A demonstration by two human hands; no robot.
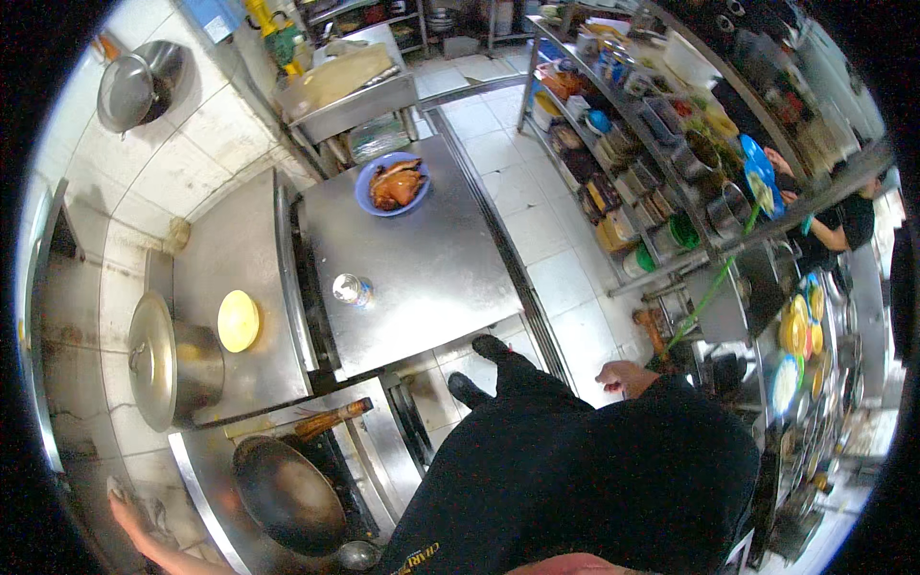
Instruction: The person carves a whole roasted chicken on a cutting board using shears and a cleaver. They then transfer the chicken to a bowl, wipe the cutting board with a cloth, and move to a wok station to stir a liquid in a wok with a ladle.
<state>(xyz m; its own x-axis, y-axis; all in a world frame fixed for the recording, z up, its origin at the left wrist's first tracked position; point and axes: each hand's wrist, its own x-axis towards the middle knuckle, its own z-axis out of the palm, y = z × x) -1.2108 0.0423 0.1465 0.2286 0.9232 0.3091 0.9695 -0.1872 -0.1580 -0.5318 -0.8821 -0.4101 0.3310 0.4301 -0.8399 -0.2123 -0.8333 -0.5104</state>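
Observation:
At the lower left, my left hand (128, 512) reaches towards the tiled wall, with something pale and grey at its fingers. Blur hides whether it grips that thing. Nearest to this arm is a dark wok (289, 496) on the stove, tilted, a metal ladle (359, 555) by its rim. Bamboo sticks bound into a wok brush (334, 419) lie above the wok. My right hand (624, 379) hangs beside my black shirt, fingers loosely curled and nothing seen in it. Roasted poultry (397, 185) fills a blue-purple bowl (365, 201) on the steel table (431, 266).
A can (351, 289) stands on the table. Left of it are a yellow bowl (238, 320) and a lidded stockpot (198, 366). Shelves (647, 194) with containers line the right, where another person (837, 223) holds a blue plate (760, 172). A steel sink (352, 100) stands beyond the table.

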